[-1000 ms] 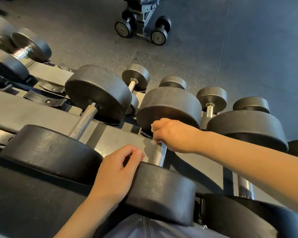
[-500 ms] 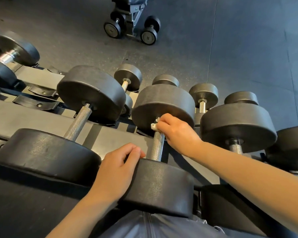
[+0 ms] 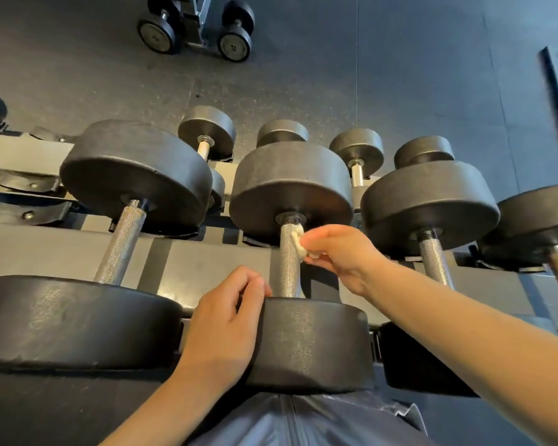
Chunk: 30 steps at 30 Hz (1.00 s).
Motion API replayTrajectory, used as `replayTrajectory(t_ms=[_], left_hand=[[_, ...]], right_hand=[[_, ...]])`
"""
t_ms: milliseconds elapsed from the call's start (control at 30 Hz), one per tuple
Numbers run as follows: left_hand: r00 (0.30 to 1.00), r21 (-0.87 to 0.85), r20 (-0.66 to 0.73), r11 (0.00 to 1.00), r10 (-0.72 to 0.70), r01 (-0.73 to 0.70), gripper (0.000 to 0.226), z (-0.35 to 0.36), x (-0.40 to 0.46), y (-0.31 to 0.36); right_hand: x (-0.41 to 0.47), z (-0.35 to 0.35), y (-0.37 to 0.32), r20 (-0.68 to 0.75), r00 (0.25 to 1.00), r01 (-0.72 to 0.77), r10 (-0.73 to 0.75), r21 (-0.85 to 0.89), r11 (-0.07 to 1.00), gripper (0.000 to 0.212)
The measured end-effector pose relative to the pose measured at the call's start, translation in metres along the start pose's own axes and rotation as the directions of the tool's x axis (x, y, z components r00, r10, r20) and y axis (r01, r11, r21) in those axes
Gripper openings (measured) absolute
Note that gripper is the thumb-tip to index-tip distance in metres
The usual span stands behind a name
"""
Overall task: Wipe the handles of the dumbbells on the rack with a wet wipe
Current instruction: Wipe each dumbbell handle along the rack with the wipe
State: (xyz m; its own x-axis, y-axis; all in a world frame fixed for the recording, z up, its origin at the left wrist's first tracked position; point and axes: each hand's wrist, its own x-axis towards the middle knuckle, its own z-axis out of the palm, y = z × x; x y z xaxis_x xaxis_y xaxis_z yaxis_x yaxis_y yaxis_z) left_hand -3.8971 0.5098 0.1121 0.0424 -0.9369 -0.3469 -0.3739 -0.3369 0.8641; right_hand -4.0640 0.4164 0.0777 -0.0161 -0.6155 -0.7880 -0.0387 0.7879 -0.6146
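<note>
Head view: right hand (image 3: 342, 255) pinches wipe (image 3: 298, 244) against handle (image 3: 287, 268).

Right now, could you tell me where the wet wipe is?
The wet wipe is pinched in the right hand, against the right side of the middle dumbbell's handle, near its far head.

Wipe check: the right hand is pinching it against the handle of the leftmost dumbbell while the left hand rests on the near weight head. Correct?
Not quite. The head view shows the right hand pinching the wipe against the middle dumbbell's handle, not the leftmost one. The left hand does rest on that dumbbell's near head.
</note>
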Motion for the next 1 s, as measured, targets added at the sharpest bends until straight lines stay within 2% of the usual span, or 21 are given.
replayTrajectory(t_ms=[33,133,267,333,433,533,633,667,700,767,833,867,933,1000], left_hand=[[1.0,-0.003,0.005,1.0,0.01,-0.01,0.026,0.0,0.0,0.0],[1.0,-0.015,0.023,1.0,0.021,-0.021,0.027,-0.001,0.0,-0.002],[0.999,-0.015,0.032,0.999,0.044,-0.043,0.034,-0.002,0.0,-0.002],[0.998,-0.012,0.047,0.999,0.035,-0.035,0.034,-0.002,0.001,-0.002],[0.998,-0.01,0.067,1.0,0.009,-0.008,0.03,-0.001,0.001,-0.001],[0.998,-0.012,0.06,1.0,0.018,-0.018,0.03,-0.003,0.001,-0.003],[0.998,-0.013,0.055,0.999,0.037,-0.036,0.031,-0.003,0.002,-0.006],[0.997,-0.016,0.058,0.999,0.041,-0.04,0.032,-0.003,0.002,-0.006],[0.997,-0.021,0.065,0.999,0.042,-0.041,0.033,-0.002,0.002,-0.005],[0.996,-0.033,0.082,0.999,0.044,-0.042,0.034,-0.002,0.002,-0.004],[0.995,-0.043,0.086,0.998,0.052,-0.048,0.034,-0.003,0.002,-0.004],[0.995,-0.047,0.084,0.998,0.054,-0.05,0.034,-0.003,0.001,-0.004],[0.995,-0.055,0.086,0.997,0.057,-0.053,0.034,-0.003,0.001,-0.004],[0.994,-0.056,0.09,0.997,0.059,-0.054,0.034,-0.003,0.001,-0.005]], right_hand=[[0.01,0.003,-0.002,-0.057,0.998,-0.004,0.011,0.115,0.993,0.006],[0.025,0.014,-0.002,-0.13,0.99,-0.012,0.063,0.361,0.933,0.02],[0.021,0.014,0.0,-0.108,0.991,-0.028,0.074,0.375,0.926,0.01],[0.021,0.011,-0.001,-0.085,0.994,-0.04,0.076,0.368,0.929,0.012],[0.014,0.008,-0.002,-0.003,0.99,-0.128,0.139,0.359,0.924,0.012],[-0.002,-0.004,0.006,0.132,0.97,-0.222,0.203,0.152,0.963,0.009],[-0.017,-0.013,0.013,0.179,0.944,-0.215,0.278,-0.307,0.927,0.018],[-0.018,-0.013,0.013,0.184,0.941,-0.211,0.285,-0.342,0.916,0.02],[-0.018,-0.011,0.011,0.19,0.94,-0.219,0.283,-0.299,0.929,0.021],[-0.011,-0.007,0.011,0.172,0.951,-0.264,0.258,0.011,0.964,0.021],[0.001,0.0,0.011,0.144,0.965,-0.26,0.219,0.398,0.88,0.015],[0.009,0.003,0.011,0.13,0.97,-0.243,0.205,0.513,0.823,0.013],[0.022,0.008,0.007,0.08,0.979,-0.197,0.189,0.633,0.748,0.02],[0.028,0.013,0.001,0.013,0.978,-0.17,0.209,0.633,0.755,0.018]])
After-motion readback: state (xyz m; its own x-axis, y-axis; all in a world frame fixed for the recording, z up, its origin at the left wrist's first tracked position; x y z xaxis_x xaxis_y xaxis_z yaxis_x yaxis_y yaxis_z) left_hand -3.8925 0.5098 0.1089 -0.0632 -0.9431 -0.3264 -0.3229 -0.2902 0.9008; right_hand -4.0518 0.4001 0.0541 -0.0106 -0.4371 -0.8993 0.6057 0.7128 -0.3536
